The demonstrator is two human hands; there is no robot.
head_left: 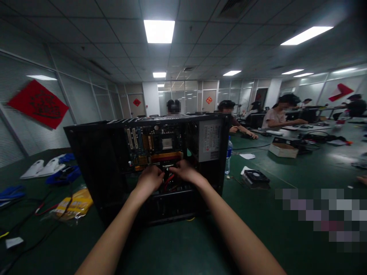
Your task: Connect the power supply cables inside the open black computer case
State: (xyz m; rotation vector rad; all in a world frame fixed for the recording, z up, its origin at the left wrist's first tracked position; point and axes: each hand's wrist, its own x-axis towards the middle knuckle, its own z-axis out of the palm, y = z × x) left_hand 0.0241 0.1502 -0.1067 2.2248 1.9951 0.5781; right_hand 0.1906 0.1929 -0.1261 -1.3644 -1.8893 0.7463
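A black computer case (94, 172) stands on the table before me, its side open. Inside it are the motherboard (145, 133), gold-and-red memory slots (166, 156) and a silver power supply (210, 141) at the upper right. Both hands reach in below the memory slots. My left hand (150, 178) is closed, its thumb and fingers pinched together. Opposite it, my right hand (185, 171) is curled with its fingertips close to the left ones. A red cable (169, 180) runs down between them. What the fingertips grip is too small and dark to make out.
A yellow packet (76, 204), loose cables and blue-and-white gloves (61, 173) lie to the left. On the right are a water bottle (228, 156), a black fan cooler (255, 178) and an open cardboard box (283, 148). Several people sit farther back along the tables.
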